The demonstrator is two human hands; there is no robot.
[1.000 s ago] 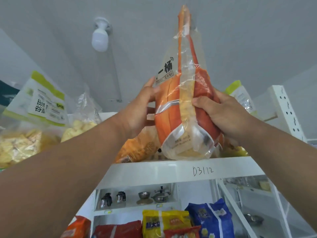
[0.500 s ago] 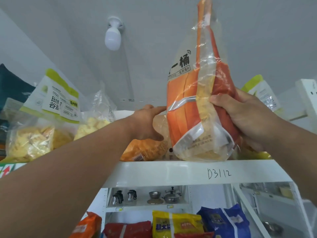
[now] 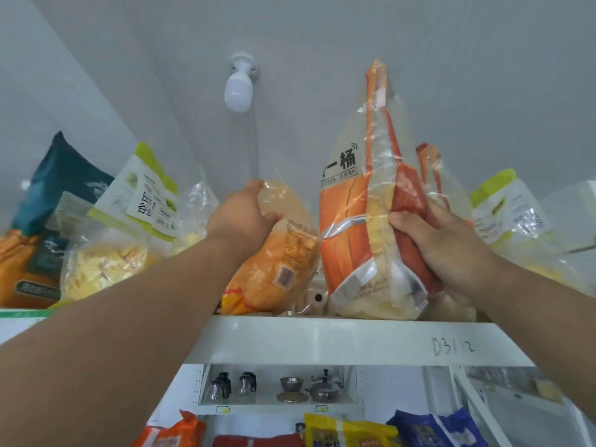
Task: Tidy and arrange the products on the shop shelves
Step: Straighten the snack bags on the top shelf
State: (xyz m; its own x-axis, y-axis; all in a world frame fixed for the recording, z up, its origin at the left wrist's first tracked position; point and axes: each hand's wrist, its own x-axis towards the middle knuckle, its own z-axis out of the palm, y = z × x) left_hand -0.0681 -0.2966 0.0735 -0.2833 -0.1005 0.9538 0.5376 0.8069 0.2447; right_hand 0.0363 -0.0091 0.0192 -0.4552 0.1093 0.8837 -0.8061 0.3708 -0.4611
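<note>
A tall orange-and-clear snack bag (image 3: 358, 221) stands upright on the white top shelf (image 3: 322, 340). My right hand (image 3: 442, 246) grips its right side near the bottom. To its left a rounder orange bag (image 3: 283, 253) leans on the shelf, and my left hand (image 3: 245, 214) holds its upper end, fingers curled over the top. Another orange bag (image 3: 429, 159) of the same kind shows behind the tall one.
Yellow-green labelled bags (image 3: 142, 201) and a dark teal bag (image 3: 54, 182) crowd the shelf's left; a similar green-topped bag (image 3: 506, 208) stands right. A bulb (image 3: 238, 91) hangs overhead. Below are small pots (image 3: 309, 387) and colourful packets (image 3: 348, 432).
My left hand has let go of the tall bag and moved left onto the rounder orange bag, lifting its top end. My right hand keeps the tall bag upright.
</note>
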